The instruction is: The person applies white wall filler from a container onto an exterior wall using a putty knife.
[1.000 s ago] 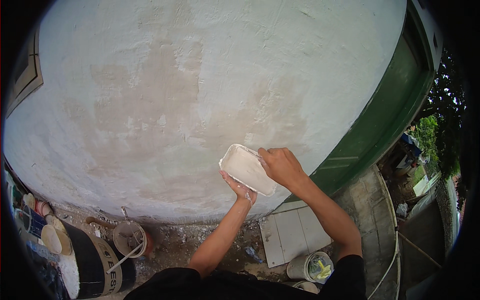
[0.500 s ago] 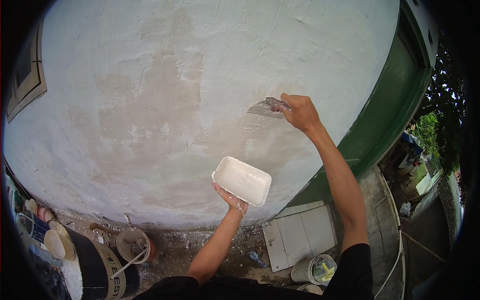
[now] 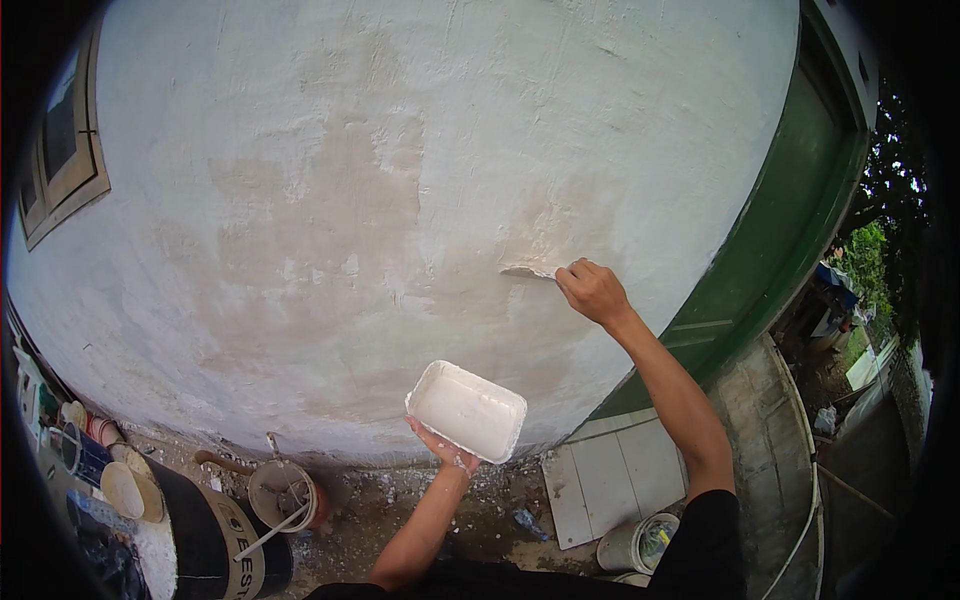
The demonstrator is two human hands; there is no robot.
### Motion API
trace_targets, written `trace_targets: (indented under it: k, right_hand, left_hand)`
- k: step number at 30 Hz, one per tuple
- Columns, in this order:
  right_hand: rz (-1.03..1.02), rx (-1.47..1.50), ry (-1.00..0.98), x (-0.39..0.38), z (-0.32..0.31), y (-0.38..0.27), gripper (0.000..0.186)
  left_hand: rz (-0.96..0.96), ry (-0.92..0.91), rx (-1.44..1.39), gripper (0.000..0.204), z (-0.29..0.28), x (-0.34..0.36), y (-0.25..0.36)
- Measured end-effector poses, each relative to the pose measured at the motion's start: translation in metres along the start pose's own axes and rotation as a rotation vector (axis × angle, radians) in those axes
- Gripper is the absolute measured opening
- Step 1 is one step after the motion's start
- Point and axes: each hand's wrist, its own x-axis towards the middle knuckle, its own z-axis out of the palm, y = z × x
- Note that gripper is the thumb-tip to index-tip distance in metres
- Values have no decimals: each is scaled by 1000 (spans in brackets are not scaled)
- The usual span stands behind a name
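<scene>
My left hand (image 3: 446, 449) holds a white rectangular tub (image 3: 467, 410) from beneath, its fingers wrapped round the near side. Pale, creamy filler coats the inside of the tub, and some is smeared on my wrist. My right hand (image 3: 594, 290) grips a putty knife (image 3: 530, 270) whose blade lies almost edge-on against the wall (image 3: 620, 130). Above the blade a fresh, damp-looking patch of filler (image 3: 555, 225) spreads over the wall. A larger beige patch (image 3: 320, 200) covers the wall further left.
A green door (image 3: 760, 230) stands at the right, a framed window (image 3: 65, 140) at far left. Below are a bucket with a stick (image 3: 283, 490), a dark drum (image 3: 200, 530), pale tiles (image 3: 615, 475) against the wall and a white bucket (image 3: 620, 548). Debris litters the ground.
My right hand has moved down with the putty knife, and a wet filler patch now shows above the blade. The tub in my left hand sits slightly lower and further left.
</scene>
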Motion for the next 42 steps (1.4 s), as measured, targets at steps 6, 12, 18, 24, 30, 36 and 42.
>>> trace_targets:
  k: [6, 12, 18, 24, 30, 36, 42]
  right_hand:
    - [20, -133, 131, 51, -28, 5, 10]
    - [184, -113, 112, 86, -92, 33, 13]
    - [271, 323, -206, 52, -82, 10, 15]
    - [132, -25, 5, 14, -20, 5, 8]
    - [249, -24, 140, 64, -73, 29, 11]
    - [471, 421, 12, 75, -102, 57, 22]
    - [503, 372, 0, 79, -88, 66, 23]
  left_hand:
    - [-6, 56, 7, 92, -23, -1, 15]
    - [21, 68, 17, 90, -13, -9, 14]
    - [35, 31, -6, 88, -14, -17, 27]
    - [18, 67, 1, 87, 1, -22, 28]
    - [38, 37, 2, 86, -17, -15, 33]
    - [18, 7, -37, 85, -29, -10, 33]
    - [14, -32, -41, 85, -24, -12, 32]
